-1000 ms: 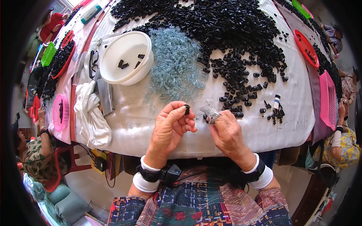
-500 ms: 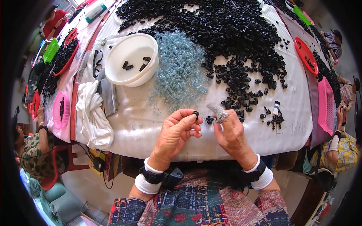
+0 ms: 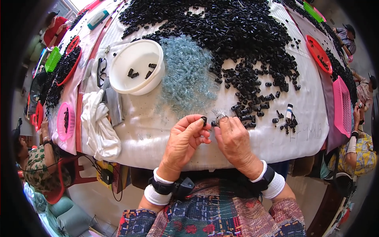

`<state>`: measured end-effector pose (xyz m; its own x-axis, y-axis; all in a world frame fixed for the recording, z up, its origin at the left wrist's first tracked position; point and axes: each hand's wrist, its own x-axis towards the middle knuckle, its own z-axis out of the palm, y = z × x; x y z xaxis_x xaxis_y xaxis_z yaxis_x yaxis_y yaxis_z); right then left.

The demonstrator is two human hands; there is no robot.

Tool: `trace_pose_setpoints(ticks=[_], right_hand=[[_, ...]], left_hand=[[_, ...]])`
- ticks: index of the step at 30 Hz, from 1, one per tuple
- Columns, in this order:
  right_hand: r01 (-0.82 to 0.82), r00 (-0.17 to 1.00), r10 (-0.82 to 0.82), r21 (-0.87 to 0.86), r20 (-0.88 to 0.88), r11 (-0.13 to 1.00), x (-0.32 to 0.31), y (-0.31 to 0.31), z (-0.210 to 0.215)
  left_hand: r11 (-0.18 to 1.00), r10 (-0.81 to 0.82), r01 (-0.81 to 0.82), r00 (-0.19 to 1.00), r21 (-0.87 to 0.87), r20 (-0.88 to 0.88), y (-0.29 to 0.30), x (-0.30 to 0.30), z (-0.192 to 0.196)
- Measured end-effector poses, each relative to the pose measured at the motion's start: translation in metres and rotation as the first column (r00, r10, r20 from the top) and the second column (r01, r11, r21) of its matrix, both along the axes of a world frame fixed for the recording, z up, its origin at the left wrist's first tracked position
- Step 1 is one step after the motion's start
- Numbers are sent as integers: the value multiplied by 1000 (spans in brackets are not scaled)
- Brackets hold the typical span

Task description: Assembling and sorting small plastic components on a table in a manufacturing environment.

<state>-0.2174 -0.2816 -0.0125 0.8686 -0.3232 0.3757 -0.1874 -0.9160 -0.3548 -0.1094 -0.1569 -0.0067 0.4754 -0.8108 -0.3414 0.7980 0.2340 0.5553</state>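
Observation:
My left hand [image 3: 182, 139] is closed, pinching a small black plastic part [image 3: 204, 121] between thumb and index finger. Close beside it on the right, my right hand [image 3: 233, 138] has its fingers drawn together at a small silvery, crinkled bundle [image 3: 220, 113]. Whether that bundle is a clump of springs or a covering on a finger, I cannot tell. Just beyond both hands lies a heap of pale blue coil springs [image 3: 185, 75]. A large spread of black plastic parts [image 3: 252, 47] covers the far side, with looser ones trailing toward my right hand.
A white bowl [image 3: 118, 81] with a few black parts stands left of the springs. Near it lie eyeglasses [image 3: 102, 71] and a white cloth [image 3: 96, 122]. A small bottle [image 3: 289, 111] stands among tiny black pieces at right. Colored baskets and other people line both sides.
My right hand has moved left and closer to my left hand, bringing the silvery bundle beside the black part. My left hand has stayed nearly still, keeping its pinch.

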Motion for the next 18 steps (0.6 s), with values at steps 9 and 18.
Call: trace_pose_setpoints(ticks=[9, 18], right_hand=[[-145, 965, -85, 778, 247, 611, -12, -17, 23], [-241, 942, -155, 923, 296, 301, -20, -18, 40]], left_hand=[[995, -96, 96, 993, -2, 65, -1, -4, 5], [990, -141, 143, 987, -17, 80, -11, -13, 17]])
